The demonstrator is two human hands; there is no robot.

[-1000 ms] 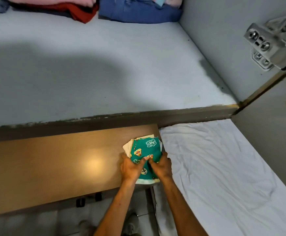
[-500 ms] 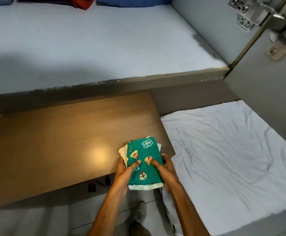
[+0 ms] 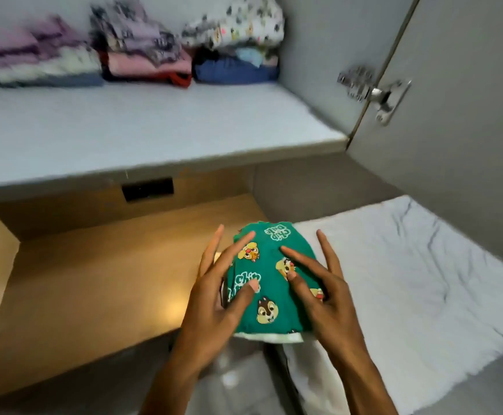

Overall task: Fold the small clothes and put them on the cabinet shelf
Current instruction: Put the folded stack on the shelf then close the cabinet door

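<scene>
My thumbs press down on top of the folded green cartoon-print garment [image 3: 269,283] and my other fingers are spread wide along its two sides; whether any of them curl underneath I cannot tell, since the cloth hides that. My left hand [image 3: 214,298] is on the left edge, my right hand [image 3: 322,292] on the right, so the bundle is pinched between both. A paler folded layer with a white hem [image 3: 269,337] shows beneath the green at the near edge, so I seem to be carrying a small stack, not one piece.

The stack sits between my hands over the right end of the wooden desk top [image 3: 94,283], just beside the white bed sheet [image 3: 409,280], and it looks lifted, not lying flat.

It should be very light, soft and floppy, with nothing stiff to keep its shape. I judge the folds will slump or slide open if I grip one corner, so the sound hold is this one: both sides at once, thumbs on top, palms supporting from the flanks, kept level.

Farther off, the grey cabinet shelf [image 3: 154,133] lies above the desk with bare space at its front. Stacks of folded clothes [image 3: 148,59] line its far wall, and the open cabinet door [image 3: 453,100] stands at the right with its metal hinge [image 3: 376,91].
</scene>
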